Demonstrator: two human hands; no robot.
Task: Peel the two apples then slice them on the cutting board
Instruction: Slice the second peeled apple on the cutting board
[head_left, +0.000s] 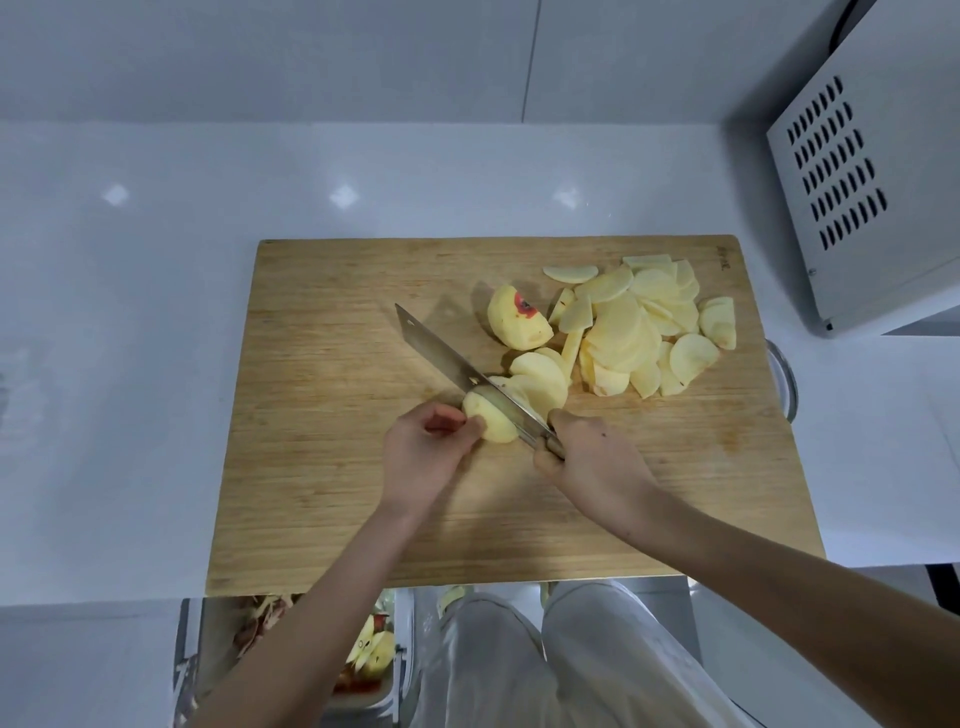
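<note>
On the wooden cutting board my left hand grips a peeled apple piece with curled fingers. My right hand holds the handle of a cleaver, whose blade cuts down through that piece. Fresh slices lean just right of the blade. A peeled apple chunk with a red patch of skin lies behind them. A pile of thin slices covers the board's far right part.
A white vented appliance stands at the back right on the white counter. A glass rim shows by the board's right edge. Below the counter's front edge a bin holds peels and apple scraps.
</note>
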